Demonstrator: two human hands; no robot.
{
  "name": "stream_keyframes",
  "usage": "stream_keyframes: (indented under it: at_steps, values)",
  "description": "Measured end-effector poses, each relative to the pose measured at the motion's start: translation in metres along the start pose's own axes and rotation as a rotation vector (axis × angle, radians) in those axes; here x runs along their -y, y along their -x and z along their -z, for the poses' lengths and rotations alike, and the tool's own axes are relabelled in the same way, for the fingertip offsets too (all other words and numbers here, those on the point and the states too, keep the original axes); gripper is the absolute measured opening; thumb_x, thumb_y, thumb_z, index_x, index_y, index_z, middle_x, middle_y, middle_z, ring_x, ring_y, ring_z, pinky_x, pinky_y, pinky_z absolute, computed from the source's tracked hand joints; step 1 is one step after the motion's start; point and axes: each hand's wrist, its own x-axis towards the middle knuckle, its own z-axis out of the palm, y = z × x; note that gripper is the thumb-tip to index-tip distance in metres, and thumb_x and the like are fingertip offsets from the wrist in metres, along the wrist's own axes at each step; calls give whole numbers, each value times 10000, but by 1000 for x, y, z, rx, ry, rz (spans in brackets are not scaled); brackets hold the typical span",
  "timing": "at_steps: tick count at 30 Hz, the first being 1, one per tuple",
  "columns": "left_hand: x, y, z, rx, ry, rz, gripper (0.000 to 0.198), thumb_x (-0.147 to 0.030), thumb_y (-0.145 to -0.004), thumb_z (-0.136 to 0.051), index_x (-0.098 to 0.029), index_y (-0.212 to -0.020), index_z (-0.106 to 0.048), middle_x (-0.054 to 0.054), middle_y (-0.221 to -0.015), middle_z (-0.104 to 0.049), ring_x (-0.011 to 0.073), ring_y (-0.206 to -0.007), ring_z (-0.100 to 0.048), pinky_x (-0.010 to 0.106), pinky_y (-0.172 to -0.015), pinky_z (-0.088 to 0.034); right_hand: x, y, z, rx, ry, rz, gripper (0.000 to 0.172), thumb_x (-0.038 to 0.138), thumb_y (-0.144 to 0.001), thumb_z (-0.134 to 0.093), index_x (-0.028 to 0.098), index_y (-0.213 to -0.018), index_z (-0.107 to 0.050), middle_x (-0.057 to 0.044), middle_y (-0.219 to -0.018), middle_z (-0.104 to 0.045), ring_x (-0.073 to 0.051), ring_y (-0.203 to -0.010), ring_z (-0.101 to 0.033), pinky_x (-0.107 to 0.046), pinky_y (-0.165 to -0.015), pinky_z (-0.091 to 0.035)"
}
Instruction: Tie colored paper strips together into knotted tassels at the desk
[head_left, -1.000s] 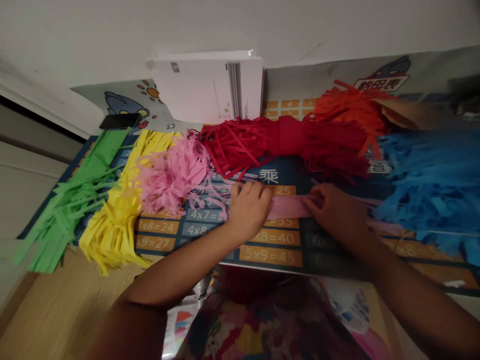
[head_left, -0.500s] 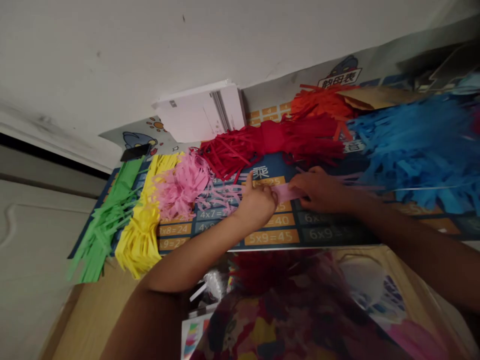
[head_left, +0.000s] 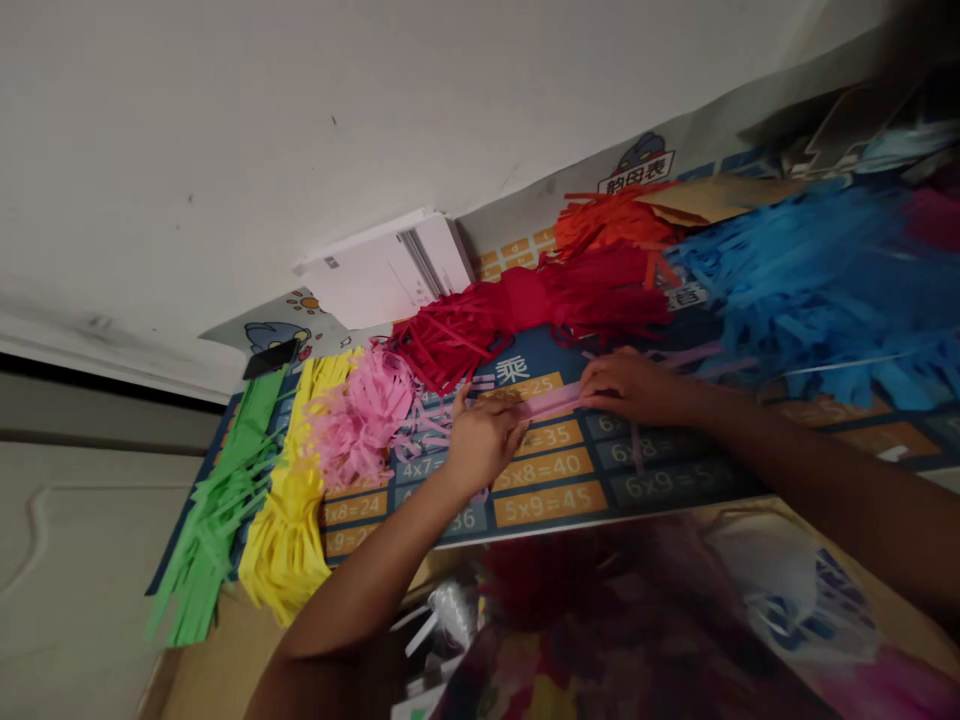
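A pale pink fringed paper strip (head_left: 553, 401) lies across the printed multiplication chart (head_left: 551, 503), its cut ends reaching out past both hands. My left hand (head_left: 484, 440) closes on the strip's left part, thumb raised. At the strip's right part, my right hand (head_left: 621, 388) pinches it with bent fingers. Between the hands the uncut middle band looks narrow, as if folded. A bunched pink paper tassel (head_left: 364, 410) sits left of my left hand. Behind both hands lies a red paper tassel (head_left: 525, 300), tied or gathered at its middle.
Yellow (head_left: 289, 500) and green paper tassels (head_left: 214, 510) hang over the table's left front edge. Blue tassels (head_left: 832, 300) spread at the right, with an orange tassel (head_left: 615, 222) behind. A white box (head_left: 386, 268) leans by the wall. Below the edge is an open drawer (head_left: 442, 620).
My left hand has slid left along the pink strip, widening the gap between the hands. The middle band looks narrower now. The view has shifted slightly.
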Motion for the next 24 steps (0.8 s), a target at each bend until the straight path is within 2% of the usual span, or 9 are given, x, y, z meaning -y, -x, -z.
stream_keyframes:
  at_steps: [2, 4, 6, 8, 10, 13, 18, 21, 24]
  values:
    - [3, 2, -1, -30, 10, -36, 188, -310, -967, -586, -232, -1058, -730, 51, -1063, -781, 222, -1008, -706, 609, -1196, -167, 6, 2, 0, -45, 100, 20, 176, 314, -945, -589, 206, -949, -728, -55, -1024, -731, -222, -961, -616, -369, -822, -297]
    - [2, 4, -5, -77, -15, -93, 202, -320, -965, -595, -239, -1102, -719, 49, -1071, -778, 221, -1033, -697, 606, -1204, -144, 15, 4, 0, -91, 244, 67, 148, 268, -949, -591, 200, -890, -709, -49, -969, -730, -225, -936, -596, -383, -834, -290]
    - [0, 6, -8, -119, -39, -139, 189, -299, -980, -576, -251, -1089, -723, 31, -1041, -783, 204, -1019, -697, 598, -1213, -122, 24, 6, -1, -118, 345, 135, 202, 197, -968, -544, 199, -822, -684, -39, -904, -727, -216, -898, -581, -390, -841, -288]
    - [-2, 8, -11, -154, -45, -155, 182, -267, -988, -564, -257, -1068, -727, 9, -1008, -787, 190, -997, -696, 593, -1220, -104, 27, 9, -2, -124, 359, 190, 230, 148, -975, -504, 200, -840, -682, -42, -912, -728, -210, -896, -581, -389, -851, -293]
    - [-3, 10, -12, -179, -32, -135, 172, -268, -980, -580, -254, -1064, -728, 2, -996, -786, 198, -1013, -684, 595, -1218, -102, 24, 11, -5, -129, 298, 182, 235, 137, -982, -489, 197, -881, -693, -47, -925, -731, -203, -899, -596, -385, -857, -302]
    - [0, 10, -11, -170, 49, -25, 164, -301, -964, -602, -270, -1045, -741, 6, -982, -777, 220, -1053, -654, 592, -1194, -157, 14, 11, -8, -129, 171, 66, 230, 227, -1003, -511, 208, -903, -717, -40, -911, -723, -204, -884, -612, -369, -817, -312]
    - [7, -2, -7, -26, 224, 204, 194, -328, -943, -608, -251, -849, -760, 26, -877, -739, 230, -995, -630, 537, -1074, -317, 7, 4, -10, -32, 132, -181, 284, 347, -998, -516, 211, -864, -727, -51, -912, -702, -226, -871, -587, -345, -735, -306]
    - [8, -10, -8, -40, 220, 251, 234, -314, -915, -631, -227, -719, -726, 17, -835, -720, 233, -956, -612, 530, -1018, -325, 13, -3, -8, -5, 169, -295, 271, 342, -957, -562, 206, -772, -705, -51, -860, -693, -237, -849, -567, -342, -714, -292]
    - [9, -13, -11, -58, 197, 268, 239, -307, -888, -652, -213, -673, -700, 17, -853, -725, 241, -963, -602, 515, -983, -326, 18, -8, -6, 16, 191, -345, 254, 333, -923, -601, 208, -718, -684, -44, -827, -688, -238, -836, -560, -341, -703, -277]
